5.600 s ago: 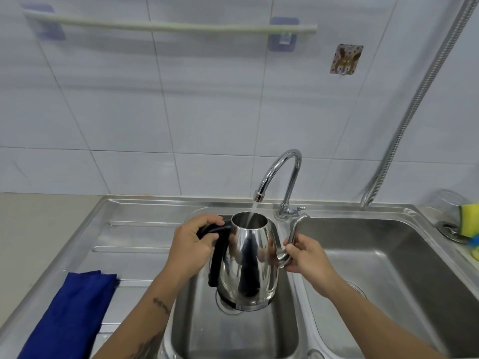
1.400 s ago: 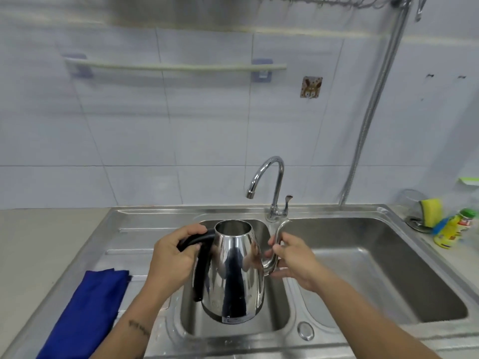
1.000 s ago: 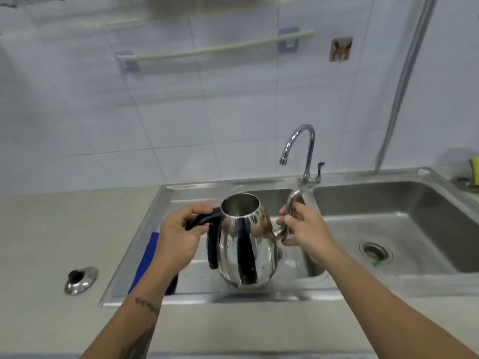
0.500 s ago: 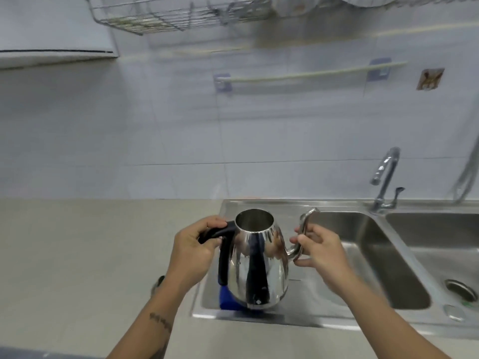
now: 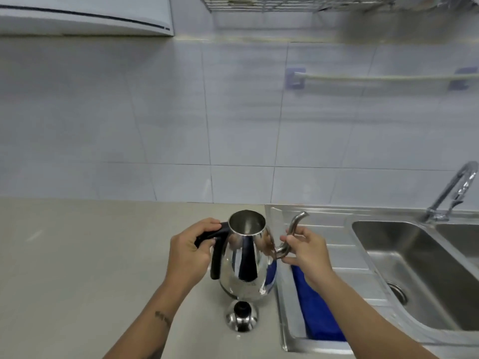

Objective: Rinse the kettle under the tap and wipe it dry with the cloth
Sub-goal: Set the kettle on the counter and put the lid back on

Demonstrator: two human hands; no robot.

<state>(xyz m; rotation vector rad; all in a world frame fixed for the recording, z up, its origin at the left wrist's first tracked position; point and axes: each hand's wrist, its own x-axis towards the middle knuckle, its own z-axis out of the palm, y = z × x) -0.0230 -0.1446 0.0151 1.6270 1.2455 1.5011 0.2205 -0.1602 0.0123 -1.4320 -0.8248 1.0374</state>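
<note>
The shiny steel kettle [image 5: 246, 257] stands upright and lidless over the beige counter, just left of the sink's drainboard. My left hand [image 5: 188, 251] grips its black handle. My right hand [image 5: 304, 248] pinches the thin curved spout. The blue cloth [image 5: 317, 312] lies on the drainboard, partly hidden under my right forearm. The kettle's lid [image 5: 242, 318] with a black knob rests on the counter in front of the kettle. The tap [image 5: 456, 190] is at the far right with no water running.
The steel sink [image 5: 414, 268] with its drain fills the right side. The beige counter [image 5: 77, 268] stretches left. A towel bar [image 5: 375, 78] is on the tiled wall, and a wire rack [image 5: 285, 3] hangs overhead.
The tap stopped running. Both hands carried the kettle left, from under the tap to the counter beside the drainboard. The lid came into view.
</note>
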